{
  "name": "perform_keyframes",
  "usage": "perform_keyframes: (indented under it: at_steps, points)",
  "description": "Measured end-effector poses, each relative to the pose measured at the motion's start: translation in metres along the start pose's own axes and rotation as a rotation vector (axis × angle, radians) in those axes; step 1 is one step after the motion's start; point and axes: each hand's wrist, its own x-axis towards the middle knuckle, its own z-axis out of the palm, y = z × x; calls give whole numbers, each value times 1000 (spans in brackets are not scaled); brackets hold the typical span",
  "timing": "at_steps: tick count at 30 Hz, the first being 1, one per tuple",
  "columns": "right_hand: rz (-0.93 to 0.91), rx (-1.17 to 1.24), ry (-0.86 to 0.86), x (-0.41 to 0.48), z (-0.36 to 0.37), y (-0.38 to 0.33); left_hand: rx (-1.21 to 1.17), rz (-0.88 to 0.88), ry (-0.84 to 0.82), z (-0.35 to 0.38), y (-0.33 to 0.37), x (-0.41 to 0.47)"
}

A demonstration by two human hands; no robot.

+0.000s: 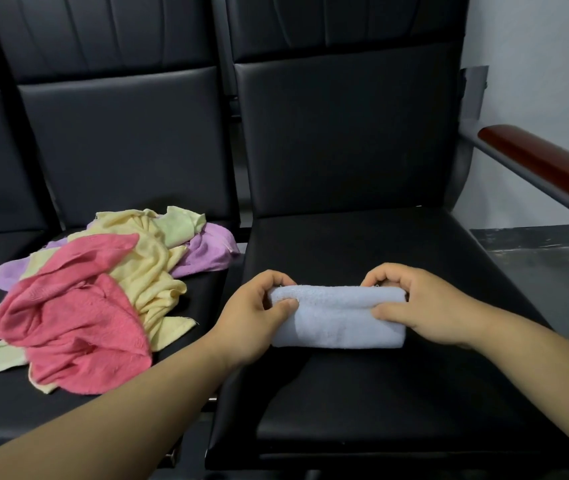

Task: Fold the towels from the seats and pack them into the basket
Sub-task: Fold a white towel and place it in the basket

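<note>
A light blue towel, folded into a narrow strip, lies on the right black seat. My left hand pinches its left end between thumb and curled fingers. My right hand pinches the right end the same way. On the middle seat lies a loose heap of unfolded towels: a pink one in front, a pale yellow one across the middle, a purple one behind and a pale green one at the back. No basket is in view.
The seats form a row of black padded chairs with tall backrests. A metal armrest with a red-brown top runs along the right seat's right side. Beyond it are a white wall and a dark floor.
</note>
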Motion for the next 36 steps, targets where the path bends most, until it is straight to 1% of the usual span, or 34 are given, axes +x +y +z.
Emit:
perform_keyframes:
  at_steps: [7,12,16,18,20,23,25,27,29,32,36]
  points:
    - [80,31,62,16,6,15,68,-60,47,3,-17,17]
    - [162,23,49,27,10,17,201,-94,48,7,-26,24]
    - [226,-16,80,39,13,20,307,-124,72,8,-25,28]
    - [261,-53,100,43,15,20,365,-112,78,9,-23,29]
    - [282,-104,125,47,16,20,417,-36,67,9,-23,31]
    - [266,-200,166,49,17,15,426,109,-24,10,-20,32]
    - [266,-248,176,47,15,10,394,153,-96,10,-23,33]
    - [294,-242,120,43,12,5,393,120,-166,7,-24,38]
    - [323,-215,30,39,10,1,398,44,-250,1,-22,43]
    - [363,-180,-31,37,8,-7,410,-73,-399,-11,-12,50]
    - [399,-251,-141,46,13,-24,463,-141,-491,-10,1,54]
